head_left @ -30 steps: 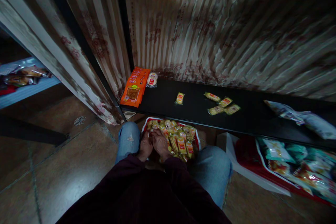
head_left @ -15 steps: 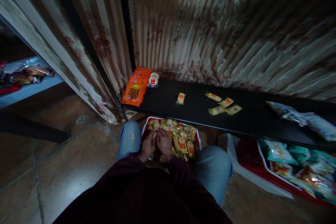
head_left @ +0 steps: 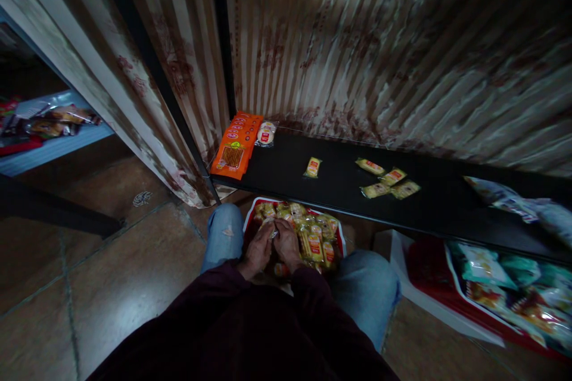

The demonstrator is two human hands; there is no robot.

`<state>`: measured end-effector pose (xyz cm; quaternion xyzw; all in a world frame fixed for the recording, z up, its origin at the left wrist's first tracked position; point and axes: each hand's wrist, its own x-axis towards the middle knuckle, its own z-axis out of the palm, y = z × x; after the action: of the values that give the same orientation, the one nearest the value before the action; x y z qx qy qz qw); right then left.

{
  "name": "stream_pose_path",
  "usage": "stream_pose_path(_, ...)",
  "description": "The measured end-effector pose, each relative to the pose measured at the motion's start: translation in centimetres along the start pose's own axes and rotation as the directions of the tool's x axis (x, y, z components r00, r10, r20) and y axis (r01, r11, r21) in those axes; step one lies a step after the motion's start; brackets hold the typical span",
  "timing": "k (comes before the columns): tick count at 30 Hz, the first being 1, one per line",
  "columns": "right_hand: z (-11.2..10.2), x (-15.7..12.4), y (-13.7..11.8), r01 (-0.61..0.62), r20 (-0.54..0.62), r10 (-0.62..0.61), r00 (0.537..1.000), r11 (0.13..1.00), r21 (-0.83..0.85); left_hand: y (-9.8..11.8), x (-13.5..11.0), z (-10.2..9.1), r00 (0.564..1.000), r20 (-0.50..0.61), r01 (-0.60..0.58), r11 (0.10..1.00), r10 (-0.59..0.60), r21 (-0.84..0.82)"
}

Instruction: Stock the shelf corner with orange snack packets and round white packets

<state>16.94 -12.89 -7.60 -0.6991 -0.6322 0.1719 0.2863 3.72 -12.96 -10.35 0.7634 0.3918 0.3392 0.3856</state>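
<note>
My left hand point(head_left: 258, 252) and my right hand point(head_left: 287, 245) meet over the left part of a red basket with a white rim point(head_left: 343, 242), between my knees. Both are closed, fingertips together, around a small clear-wrapped snack point(head_left: 273, 232), mostly covered by the fingers. Heaped in the basket are several wrapped snacks point(head_left: 315, 247) in clear film with yellow and red labels. My hands and sleeves hide the basket's near left part.
A black shelf point(head_left: 330, 184) runs behind the basket. It bears an orange bag point(head_left: 236, 146), a round wrapped snack point(head_left: 267, 133), several yellow packets point(head_left: 393, 177) and a pale bag point(head_left: 504, 199). Right of my knee stands another red basket point(head_left: 431, 265) of snack bags. A dark post point(head_left: 172, 101) rises at left.
The whole view has shifted a little, so the scene appears slightly farther right. My hands remain together over the basket, with their fingers slightly repositioned around the small snack.
</note>
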Motion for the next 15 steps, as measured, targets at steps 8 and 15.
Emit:
stream_pose_path(8,-0.9,0.9,0.4,-0.092,0.036,0.085,0.996,0.95,0.299,1.1,0.0,0.1,0.997,-0.074,0.014,0.999,-0.011,0.05)
stream_pose_path(15,-1.4,0.8,0.5,-0.2,0.075,0.191,0.979,0.808,0.554,0.7,-0.3,-0.1,0.999,-0.014,0.035,0.989,-0.033,0.145)
